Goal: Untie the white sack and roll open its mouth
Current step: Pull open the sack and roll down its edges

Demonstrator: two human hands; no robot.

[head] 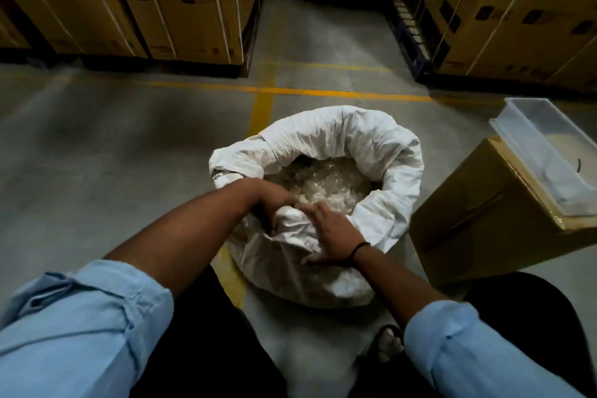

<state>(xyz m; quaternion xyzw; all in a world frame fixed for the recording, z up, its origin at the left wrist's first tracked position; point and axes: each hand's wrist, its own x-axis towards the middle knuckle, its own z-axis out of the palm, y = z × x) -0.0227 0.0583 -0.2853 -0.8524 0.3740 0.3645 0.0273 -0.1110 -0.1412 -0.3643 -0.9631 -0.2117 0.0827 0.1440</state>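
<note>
While the white sack (381, 145) stands upright on the concrete floor (113, 145) just in front of the person, both hands work at the near side of its mouth. The mouth is open. Its far and right edges are turned outward into a thick rolled cuff, and a heap of small, clear plastic pieces (323, 181) shows inside.

The left hand (274, 200) reaches over the near-left rim. Its fingers (270, 224) curl downward round a bunched fold of the sack's fabric and grip it. The right hand (332, 236), which has a black band (360, 248) at the wrist, lies on the same bunched fold just beside the left hand. Its fingers (315, 212) are spread and only slightly bent over the top of the fold, pointing toward the sack's inside, and its thumb (310, 259) rests against the outer wall below. Whether this hand clamps the fabric or only presses on it cannot be told. The fold rises between the two hands, and here the rim is crumpled rather than neatly rolled.

Rolled-up light blue sleeves (84, 317) cover both upper forearms, and a sandalled foot (387, 342) shows below the sack. To the right, near the sack but apart from it, a brown cardboard box (478, 220) carries a clear plastic tray (533, 142) on its top. Yellow floor lines (290, 91) cross behind the sack, and one runs under it. Stacked cartons (181, 0) line the background on both sides.
</note>
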